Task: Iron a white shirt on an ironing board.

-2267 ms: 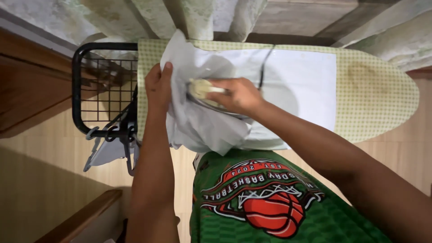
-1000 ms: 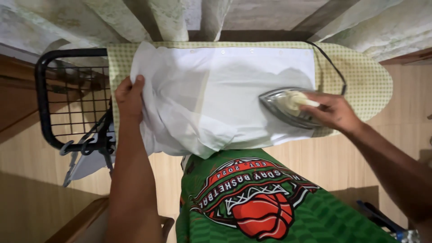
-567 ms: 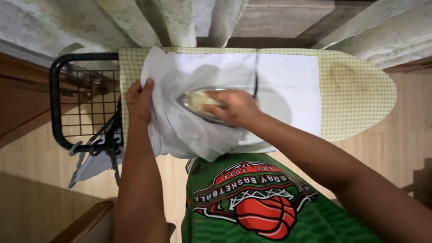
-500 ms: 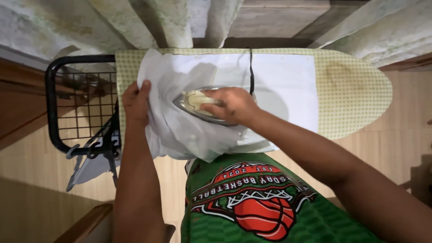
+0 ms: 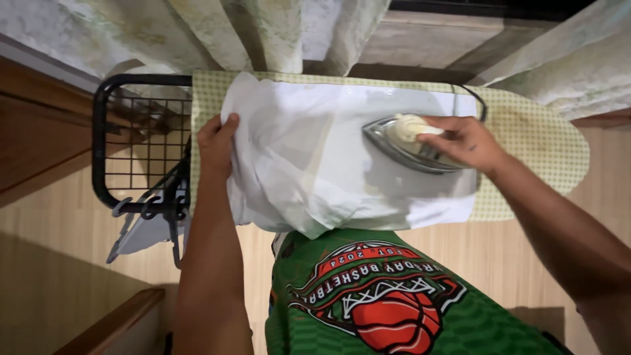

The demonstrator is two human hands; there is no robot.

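Right of centre in the frame, the right hand (image 5: 464, 139) is wrapped tight around the pale handle of the iron (image 5: 409, 142), whose metal sole lies flat on the white shirt (image 5: 342, 151). Over at centre left, the left hand (image 5: 216, 144) pinches the bunched end of that shirt, thumb on top, fingers closed on the cloth.

The shirt is spread across the ironing board (image 5: 549, 141), a green-checked cover running across the middle of the picture; the smooth part lies under and around the iron, the loose folds hang off the near edge at lower centre.

As for handling, the cloth looks thin, soft and light, likely to slide and crease under a push, so a hold at the gathered end seems the sound place to keep it taut. The iron looks heavy and rigid with a slick sole; its handle is the only sensible grip, the metal being presumably hot. Its dark cord (image 5: 478, 102) loops off the far edge at upper right.

Room to move: bare board cover lies to the right of the iron, with the rounded tip beyond it. The far edge sits close against pale curtains (image 5: 289, 33). At left, a black wire rack (image 5: 131, 141) butts against the board's square end, with hangers (image 5: 148, 220) dangling below it.
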